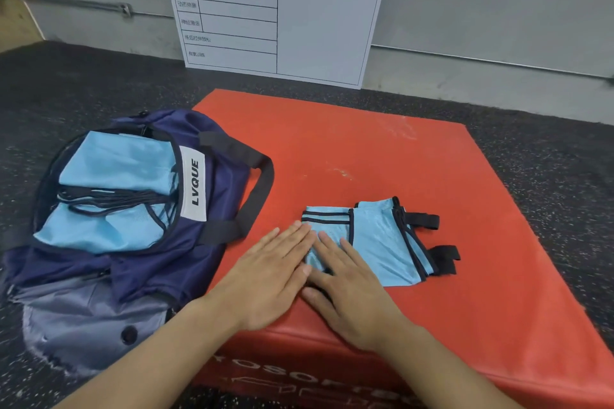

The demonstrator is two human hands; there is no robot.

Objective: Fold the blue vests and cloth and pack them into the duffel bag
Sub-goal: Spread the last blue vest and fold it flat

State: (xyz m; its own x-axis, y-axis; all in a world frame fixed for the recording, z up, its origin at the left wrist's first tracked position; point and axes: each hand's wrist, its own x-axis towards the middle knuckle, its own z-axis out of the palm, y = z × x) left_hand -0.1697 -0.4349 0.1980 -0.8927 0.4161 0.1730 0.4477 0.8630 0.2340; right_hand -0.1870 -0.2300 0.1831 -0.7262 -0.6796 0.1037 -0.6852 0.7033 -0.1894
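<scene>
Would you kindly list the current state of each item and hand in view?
Duffel bag: open, light blue cloth inside.
Blue vest: folded, flat on the red mat.
Left hand: flat, fingers on the vest's edge.
Right hand: flat, pressing the vest.

Two bare forearms and hands [312, 279], no sleeves

A red padded mat [382, 149] lies on dark speckled flooring [66, 83]. On the mat, a folded light-blue vest [382, 242] with black trim lies under and just beyond the fingertips of both flat-pressed hands. A navy duffel bag [199, 252], open with light-blue cloth inside, sits on the floor beside the left hand's [265, 276] fingers, its edge against the mat.
</scene>
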